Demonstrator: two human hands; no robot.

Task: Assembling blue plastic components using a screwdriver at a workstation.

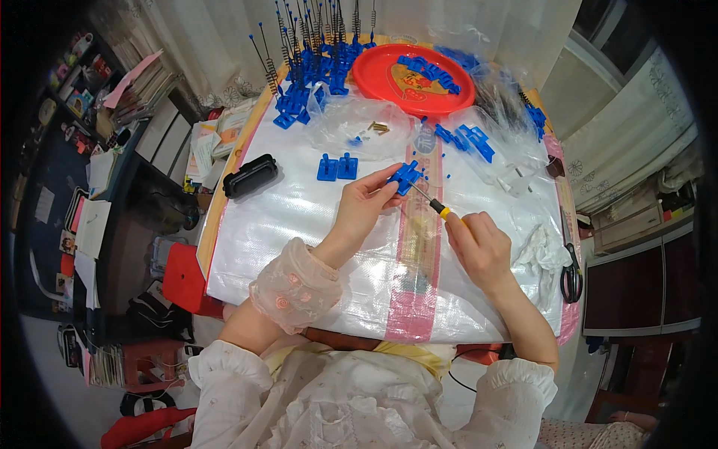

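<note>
Between the fingertips of my left hand [366, 198] is a small blue plastic part [405, 177], held above the white sheet. My right hand [480, 247] is wrapped round the yellow and black handle of a screwdriver [438, 207]. Its metal shaft slants up to the left, and the tip meets the blue part. Two similar blue plastic pieces [337, 167] stand side by side to the left of my left hand. Beyond them, brass-coloured screws [379, 128] lie on a clear plastic bag [329, 127].
Blue parts with upright black springs [329, 56] crowd the far left of the table. A red plate [366, 82] holds more blue pieces. At left lies a black case [250, 176]; at right are black-handled scissors [571, 277] and crumpled tissue [544, 254]. Another person's hand [632, 420] shows lower right.
</note>
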